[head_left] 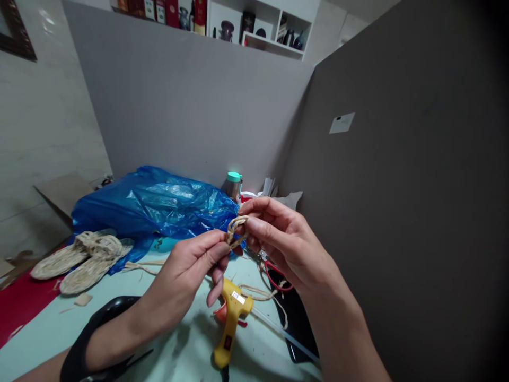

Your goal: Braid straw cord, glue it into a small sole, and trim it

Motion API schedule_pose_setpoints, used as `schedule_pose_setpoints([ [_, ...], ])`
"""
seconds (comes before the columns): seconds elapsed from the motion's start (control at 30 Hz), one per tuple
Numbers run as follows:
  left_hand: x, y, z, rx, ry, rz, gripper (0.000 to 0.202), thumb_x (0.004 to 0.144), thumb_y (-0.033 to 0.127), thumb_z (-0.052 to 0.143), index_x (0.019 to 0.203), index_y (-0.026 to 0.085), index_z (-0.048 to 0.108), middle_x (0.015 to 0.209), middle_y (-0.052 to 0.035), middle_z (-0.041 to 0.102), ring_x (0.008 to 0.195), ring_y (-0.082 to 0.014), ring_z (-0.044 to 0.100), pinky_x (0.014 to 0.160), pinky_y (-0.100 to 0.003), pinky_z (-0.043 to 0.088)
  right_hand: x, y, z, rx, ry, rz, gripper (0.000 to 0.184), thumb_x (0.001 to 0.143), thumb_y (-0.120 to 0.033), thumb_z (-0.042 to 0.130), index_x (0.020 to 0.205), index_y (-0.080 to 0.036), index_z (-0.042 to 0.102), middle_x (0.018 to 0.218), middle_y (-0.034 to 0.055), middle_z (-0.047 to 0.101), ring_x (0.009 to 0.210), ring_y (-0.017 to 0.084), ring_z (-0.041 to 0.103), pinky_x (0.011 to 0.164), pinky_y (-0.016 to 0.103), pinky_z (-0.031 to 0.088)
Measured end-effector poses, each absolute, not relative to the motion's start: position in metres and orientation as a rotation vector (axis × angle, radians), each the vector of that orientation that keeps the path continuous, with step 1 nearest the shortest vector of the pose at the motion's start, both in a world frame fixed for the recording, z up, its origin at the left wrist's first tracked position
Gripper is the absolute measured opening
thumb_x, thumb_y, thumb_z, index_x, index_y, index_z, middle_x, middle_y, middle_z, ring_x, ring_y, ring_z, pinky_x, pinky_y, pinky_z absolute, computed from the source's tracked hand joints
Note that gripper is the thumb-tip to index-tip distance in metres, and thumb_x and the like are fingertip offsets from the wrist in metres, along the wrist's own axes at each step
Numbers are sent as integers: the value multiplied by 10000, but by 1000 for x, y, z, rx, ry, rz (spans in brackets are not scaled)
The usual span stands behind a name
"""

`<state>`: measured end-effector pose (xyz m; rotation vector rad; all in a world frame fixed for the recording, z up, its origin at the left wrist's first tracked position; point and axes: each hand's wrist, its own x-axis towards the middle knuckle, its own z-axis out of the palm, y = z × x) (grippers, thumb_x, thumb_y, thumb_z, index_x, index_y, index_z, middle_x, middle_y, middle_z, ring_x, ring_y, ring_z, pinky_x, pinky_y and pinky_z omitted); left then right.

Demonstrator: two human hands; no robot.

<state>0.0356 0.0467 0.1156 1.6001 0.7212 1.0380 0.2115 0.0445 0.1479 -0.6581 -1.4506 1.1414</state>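
A small loop of braided straw cord is held up between both hands above the table. My left hand pinches its lower left end between thumb and fingers. With thumb and forefinger, my right hand grips the upper right side of the loop. Just below the hands lies a yellow hot glue gun, a clear glue stick sticking out of its back. Red-handled scissors lie under my right hand, partly hidden by it. Loose straw strands trail beside the glue gun.
A pair of woven straw slippers rests at the left, near a blue plastic bag. Behind stands a bottle with a turquoise lid. A black flat object lies at the right, by a grey partition.
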Motion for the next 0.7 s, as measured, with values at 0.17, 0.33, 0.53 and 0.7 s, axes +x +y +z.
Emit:
schedule_pose_setpoints([
  [0.17,35,45,113,1609,772,1165,281,971,326,518,728,190,553,605,68,499,398,-56,519,446,-191,414,210,39,148,-704,-1519,933,120,871,-227,722,986,-221,754,979,15,751,886,118,710,791,206,566],
  [0.33,37,48,113,1635,818,1250,180,974,277,515,831,211,603,613,74,493,429,-70,528,494,-210,440,210,41,149,-700,-1484,962,164,826,-181,757,985,-219,766,975,21,781,880,133,740,797,214,587],
  [0.53,38,49,109,1765,848,1299,241,980,260,514,757,204,586,673,60,486,478,-70,534,530,-218,449,209,49,143,-667,-1375,1047,184,775,-177,801,952,-204,762,893,27,781,823,143,740,776,238,594],
  [0.7,37,50,111,1600,731,1160,267,987,320,510,755,190,537,665,66,492,442,-56,537,478,-206,418,206,51,141,-597,-1324,1132,211,813,-168,780,1002,-260,768,927,-16,765,845,90,705,786,170,553],
])
